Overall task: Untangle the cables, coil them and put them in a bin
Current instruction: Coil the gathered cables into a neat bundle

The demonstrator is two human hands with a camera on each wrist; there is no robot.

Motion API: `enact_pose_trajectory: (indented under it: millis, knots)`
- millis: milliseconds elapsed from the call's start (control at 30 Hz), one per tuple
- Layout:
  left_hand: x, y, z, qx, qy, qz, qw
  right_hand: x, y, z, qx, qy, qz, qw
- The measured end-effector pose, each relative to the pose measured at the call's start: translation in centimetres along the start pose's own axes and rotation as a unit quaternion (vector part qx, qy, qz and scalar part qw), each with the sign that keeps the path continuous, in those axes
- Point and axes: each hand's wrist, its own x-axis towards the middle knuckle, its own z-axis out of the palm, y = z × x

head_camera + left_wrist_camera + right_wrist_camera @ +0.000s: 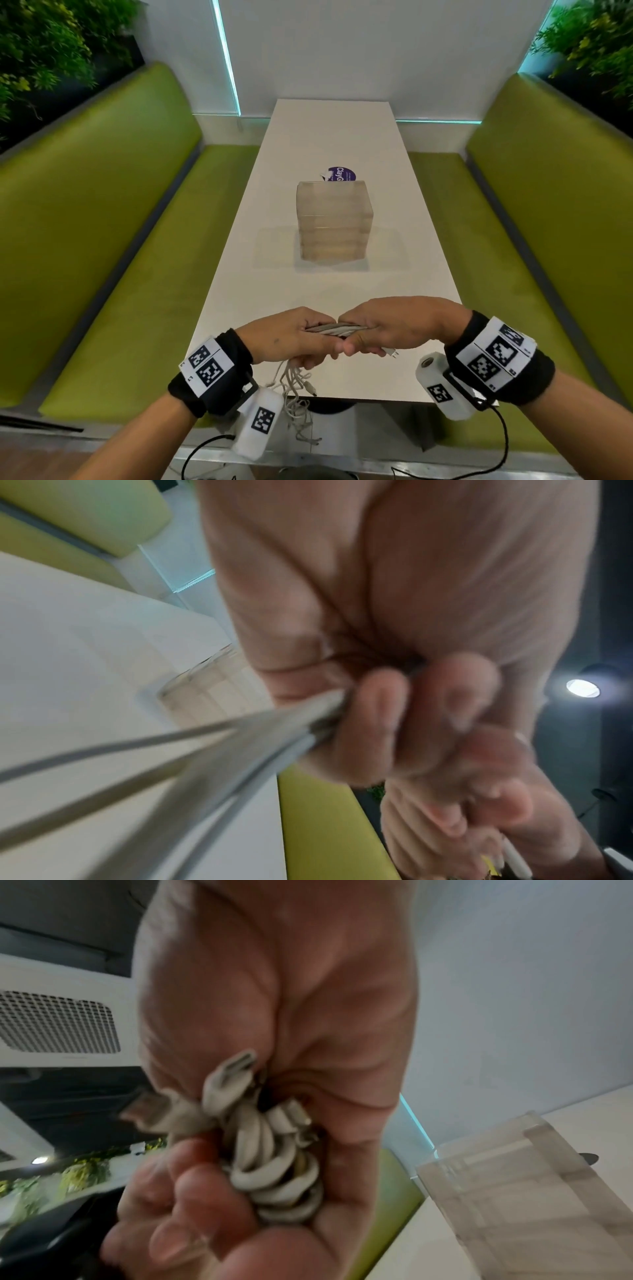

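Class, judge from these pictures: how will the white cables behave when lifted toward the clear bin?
Probably floppy: loose ends of the cables droop below the left hand. Likely light, since the right hand grips several bent loops at once. Ends may snag on the bin rim.

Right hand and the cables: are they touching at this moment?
Touching. The right wrist view shows the right hand with its fingers curled round looped white cables lying against the palm. The head view agrees.
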Motion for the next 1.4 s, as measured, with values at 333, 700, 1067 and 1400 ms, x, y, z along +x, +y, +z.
enact_pose_trajectory:
  millis: [333,700,1067,1400]
  knots:
    - [-0.2,-2.1,-0.4,-0.092,0.074,0.107,0.987,-2.5,-0.2,-4.8,0.042,0.156,-0.031,0.986]
    - [1.7,-0.3,0.5,-0.287,0.369,0.164,0.869,1.5,-0.2,0.0,0.138,0.347,-0.018,0.928]
    - [2.1,1.3,1.3,-0.408,0.412,0.115,0.806,5.3,-1.4,3.2,0.041,0.329,0.035,0.943]
    - [0.2,2.7,0.3,-0.400,0.306,0.131,0.854,5.1,-1.1,3.6,0.224,0.306,0.006,0.925]
